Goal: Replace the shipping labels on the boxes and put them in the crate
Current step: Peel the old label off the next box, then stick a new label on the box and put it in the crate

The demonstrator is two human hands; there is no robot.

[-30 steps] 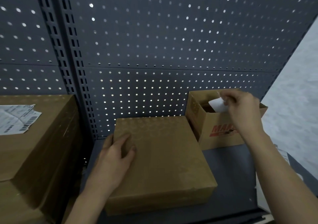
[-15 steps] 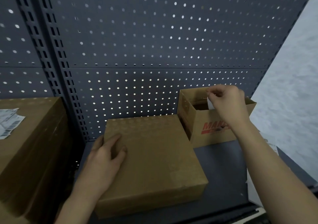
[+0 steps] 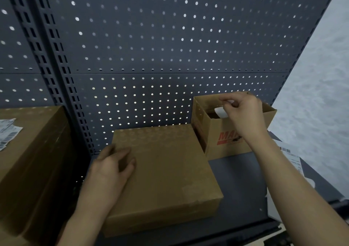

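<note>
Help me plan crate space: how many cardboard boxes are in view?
3: a labelled box at far left, a flat box under the left hand, and a small open box below the right hand. Others may be hidden.

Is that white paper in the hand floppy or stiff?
Probably floppy: the paper curls under the right hand that pinches it. It looks thin, so likely very light and easy to tear. If it is a peeled label, it may cling to the fingers rather than drop into the open box.
</note>
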